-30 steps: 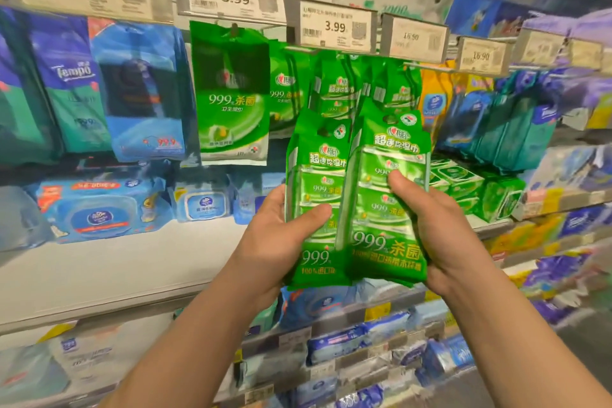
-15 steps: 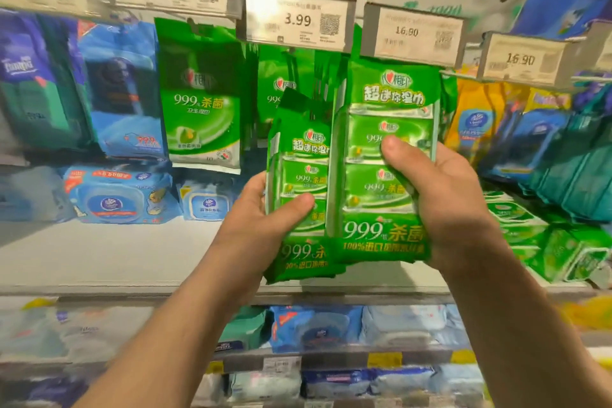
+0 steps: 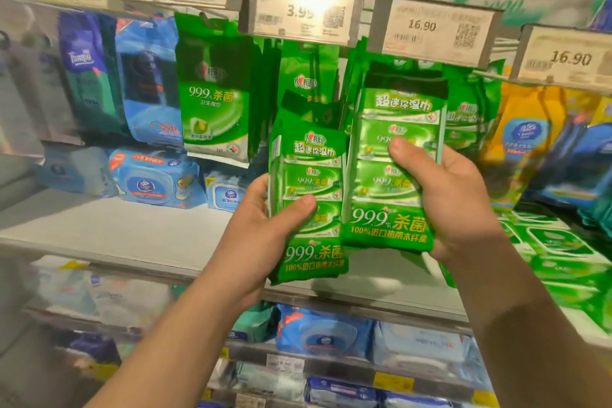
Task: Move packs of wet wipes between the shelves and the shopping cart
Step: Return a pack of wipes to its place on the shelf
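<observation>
1. Right now, two bare hands are up in front of the store shelves, and each one holds a green pack of wet wipes.
2. The left hand (image 3: 261, 228) grips the left green pack (image 3: 309, 195) near its bottom half. Its thumb lies across the front and its fingers are curled round the back.
3. The right hand (image 3: 453, 205) grips the right green pack (image 3: 394, 169) the same way, with its thumb on the front, near the middle of the pack.
4. Both packs stand upright, side by side, and their inner edges touch or overlap a little. The right one is held higher than the left one.
5. The top of the right pack reaches up just under a price tag (image 3: 430, 28) that reads 16.90.
6. More green packs hang behind the two held ones. A bigger green hanging pack (image 3: 215, 99) is off to the left, under a tag that reads 3.99.
7. Under it, a blue box of wipes (image 3: 154, 180) sits on the white shelf (image 3: 109, 232).
8. Further right, yellow packs (image 3: 526, 139) hang, and flat green packs (image 3: 559, 242) lie on the shelf.
9. Lower down, more blue packs (image 3: 324, 333) fill the shelf below.
10. The edges of the picture are blurry.
</observation>
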The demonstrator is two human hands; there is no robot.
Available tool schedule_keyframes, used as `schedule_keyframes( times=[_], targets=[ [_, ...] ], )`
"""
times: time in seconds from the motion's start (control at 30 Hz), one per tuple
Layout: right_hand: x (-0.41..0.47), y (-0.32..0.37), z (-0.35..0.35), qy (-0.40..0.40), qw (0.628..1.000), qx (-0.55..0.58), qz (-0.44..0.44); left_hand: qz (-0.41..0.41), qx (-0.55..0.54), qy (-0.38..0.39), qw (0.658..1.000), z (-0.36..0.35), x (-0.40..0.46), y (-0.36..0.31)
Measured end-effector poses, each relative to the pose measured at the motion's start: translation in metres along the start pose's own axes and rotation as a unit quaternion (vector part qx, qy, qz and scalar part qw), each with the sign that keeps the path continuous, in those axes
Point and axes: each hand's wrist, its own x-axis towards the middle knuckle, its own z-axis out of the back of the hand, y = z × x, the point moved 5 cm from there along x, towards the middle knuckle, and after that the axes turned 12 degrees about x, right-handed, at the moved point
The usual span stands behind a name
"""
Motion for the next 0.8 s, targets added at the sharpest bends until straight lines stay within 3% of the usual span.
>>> schedule_keyframes(
  times=[0.27, 0.47, 0.8],
  targets=[
    [-0.011, -0.036, 0.015, -0.018, 0.999, -0.010, -0.039, -0.014, 0.033, -0.023, 0.999, 0.007, 0.007, 0.003],
    [0.003, -0.047, 0.017, -0.073, 0.996, -0.048, 0.034, -0.022, 0.048, -0.020, 0.998, 0.015, 0.011, 0.004],
    [0.042, -0.058, 0.015, -0.118, 0.991, -0.064, 0.008, -0.039, 0.070, -0.012, 0.997, 0.021, 0.010, 0.004]
  ],
)
